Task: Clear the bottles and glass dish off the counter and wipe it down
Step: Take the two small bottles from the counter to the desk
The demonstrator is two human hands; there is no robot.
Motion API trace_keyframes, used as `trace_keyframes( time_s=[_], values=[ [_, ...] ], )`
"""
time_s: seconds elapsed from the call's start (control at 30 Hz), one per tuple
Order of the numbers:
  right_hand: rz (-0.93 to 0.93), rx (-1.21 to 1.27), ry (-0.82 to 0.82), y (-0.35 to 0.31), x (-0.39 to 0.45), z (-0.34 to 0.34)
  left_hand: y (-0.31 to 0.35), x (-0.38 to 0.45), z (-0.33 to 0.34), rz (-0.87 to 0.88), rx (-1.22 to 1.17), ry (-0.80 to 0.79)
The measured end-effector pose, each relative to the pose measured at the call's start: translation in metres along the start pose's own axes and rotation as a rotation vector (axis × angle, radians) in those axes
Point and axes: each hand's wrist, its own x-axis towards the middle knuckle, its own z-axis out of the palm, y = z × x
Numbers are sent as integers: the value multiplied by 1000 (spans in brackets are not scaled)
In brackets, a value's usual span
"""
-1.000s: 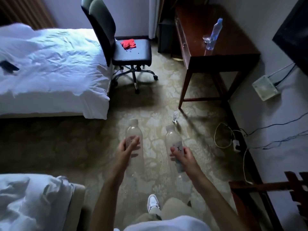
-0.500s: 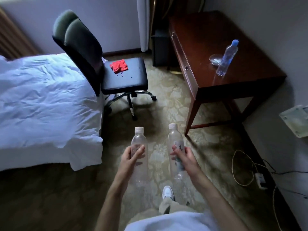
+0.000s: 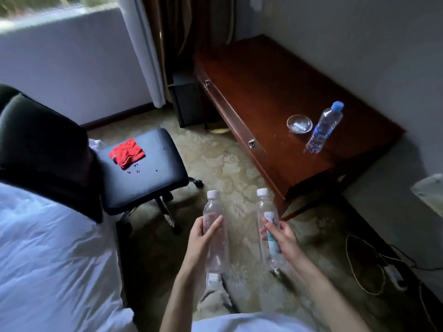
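My left hand (image 3: 199, 238) grips a clear empty bottle with a white cap (image 3: 214, 216), held upright over the carpet. My right hand (image 3: 282, 238) grips a second clear bottle with a white cap and a label (image 3: 266, 212). Ahead on the right stands the dark wooden counter (image 3: 259, 97). On its near right end a blue-capped water bottle (image 3: 324, 128) stands upright, with a small round glass dish (image 3: 299, 123) just left of it. A red cloth (image 3: 127, 153) lies on the chair seat.
A black office chair (image 3: 143, 171) stands left of the counter, next to a white bed (image 3: 52, 259). A dark bin (image 3: 187, 101) sits by the curtain at the counter's far end. Cables and a power strip (image 3: 393, 275) lie on the carpet by the right wall.
The view has moved forward and tilted up toward the counter, which now looks closer. Both hands still hold their bottles in front of me.
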Motion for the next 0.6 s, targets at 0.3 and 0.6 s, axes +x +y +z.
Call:
trace_keyframes(
  time_s=[0.3,0.6],
  values=[
    [-124,204,306,-101,103,17,131,188,40,88,233,-335],
    [-96,314,551,-123,220,-9,127,322,123,34,419,-536]
  ],
)
